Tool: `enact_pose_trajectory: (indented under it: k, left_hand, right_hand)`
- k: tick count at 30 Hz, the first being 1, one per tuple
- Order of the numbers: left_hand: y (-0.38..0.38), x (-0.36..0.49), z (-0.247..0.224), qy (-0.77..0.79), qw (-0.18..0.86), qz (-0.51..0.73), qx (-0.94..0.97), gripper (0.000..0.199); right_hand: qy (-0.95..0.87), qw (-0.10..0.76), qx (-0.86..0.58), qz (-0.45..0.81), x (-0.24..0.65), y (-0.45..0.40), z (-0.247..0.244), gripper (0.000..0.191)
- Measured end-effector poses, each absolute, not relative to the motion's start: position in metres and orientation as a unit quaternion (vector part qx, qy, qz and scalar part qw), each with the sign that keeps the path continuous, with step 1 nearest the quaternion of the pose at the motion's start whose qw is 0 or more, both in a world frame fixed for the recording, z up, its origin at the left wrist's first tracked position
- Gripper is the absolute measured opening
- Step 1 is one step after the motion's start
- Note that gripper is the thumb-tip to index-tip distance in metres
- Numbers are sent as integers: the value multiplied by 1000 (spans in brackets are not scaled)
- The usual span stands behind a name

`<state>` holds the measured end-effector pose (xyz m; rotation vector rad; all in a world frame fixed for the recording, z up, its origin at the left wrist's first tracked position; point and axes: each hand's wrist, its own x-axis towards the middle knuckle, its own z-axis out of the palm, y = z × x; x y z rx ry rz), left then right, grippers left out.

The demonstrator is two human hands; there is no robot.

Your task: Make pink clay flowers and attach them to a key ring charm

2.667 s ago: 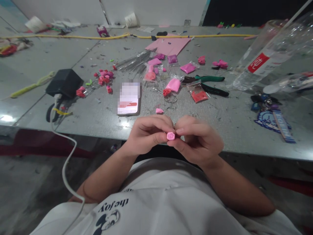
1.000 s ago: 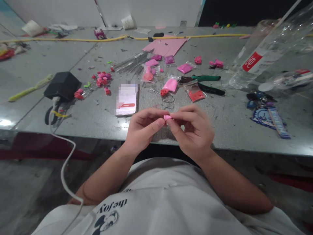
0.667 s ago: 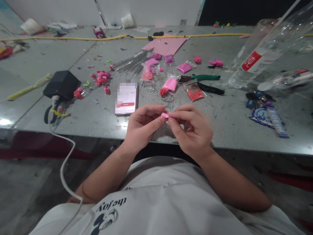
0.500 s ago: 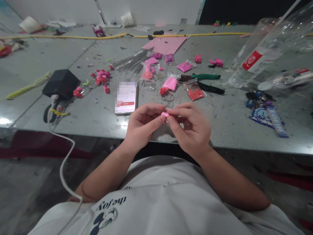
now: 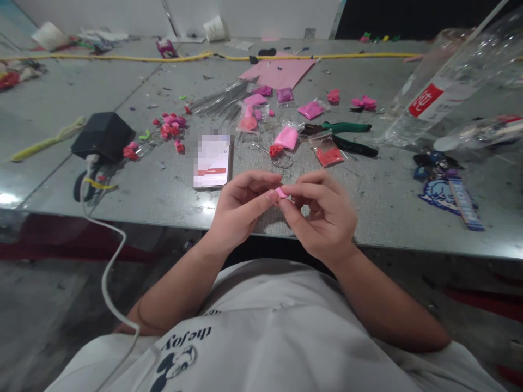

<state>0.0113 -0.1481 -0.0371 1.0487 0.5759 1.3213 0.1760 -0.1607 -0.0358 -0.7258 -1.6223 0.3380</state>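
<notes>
A long grey, glossy tabletop point(image 5: 392, 212), littered with small dark scraps point(image 5: 207, 78), runs back to a pale panelled wall point(image 5: 265, 19) — a thin yellow cable point(image 5: 347, 56) lies near the table's far side, and grey floor point(image 5: 49, 305) shows below. Above the near edge, the left hand point(image 5: 245, 207) and right hand point(image 5: 321, 209) pinch one small pink clay-like piece point(image 5: 281, 192) between their fingertips.

above the worktop point(image 5: 400, 218), the clay piece point(image 5: 280, 193) sits between left hand point(image 5: 243, 208) and right hand point(image 5: 322, 212); behind the left hand lies the phone point(image 5: 212, 161), right of the adapter point(image 5: 101, 136); the pliers point(image 5: 347, 128) lie left of the bottle point(image 5: 433, 100), the paper point(image 5: 281, 74) farther back
</notes>
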Motion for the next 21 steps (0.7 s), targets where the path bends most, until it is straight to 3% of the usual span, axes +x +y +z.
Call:
enact_pose_trajectory:
  k: [10,16,21]
  left_hand:
    - [-146,7,-39,257,637,569,452,27]
    - [-144,7,-38,241,653,573,432,23]
    - [-143,9,-36,261,649,577,421,20]
  right_hand:
    - [-698,619,-337,124,176,-159,-39,13]
    - [-597,660,-314,331,175,-159,-45,9]
    - [-532,667,-306,423,179,-150,-52,20]
